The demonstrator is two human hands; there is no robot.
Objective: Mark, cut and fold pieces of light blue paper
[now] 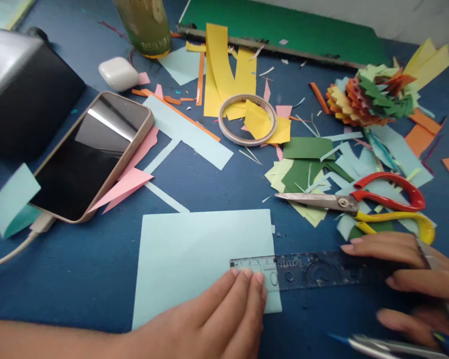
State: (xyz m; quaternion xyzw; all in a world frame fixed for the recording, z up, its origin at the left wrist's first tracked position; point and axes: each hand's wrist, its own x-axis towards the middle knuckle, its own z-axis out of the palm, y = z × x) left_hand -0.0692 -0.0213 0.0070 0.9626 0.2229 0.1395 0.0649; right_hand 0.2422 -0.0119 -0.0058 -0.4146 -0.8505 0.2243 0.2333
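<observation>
Clear ruler (314, 269) lies lengthwise left-right across the pale blue sheet's (194, 254) lower right corner. Left hand (217, 314) presses flat on its left end; right hand (407, 279), gripping a pen (437, 264), steadies its right end

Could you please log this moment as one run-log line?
left hand: pressing pale blue sheet | right hand: on clear ruler, holding pen | scissors: idle

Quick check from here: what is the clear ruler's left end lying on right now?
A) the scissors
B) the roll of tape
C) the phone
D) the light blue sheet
D: the clear ruler has its left end over the right edge of the light blue sheet, with the left hand fingertips pressing there.
</observation>
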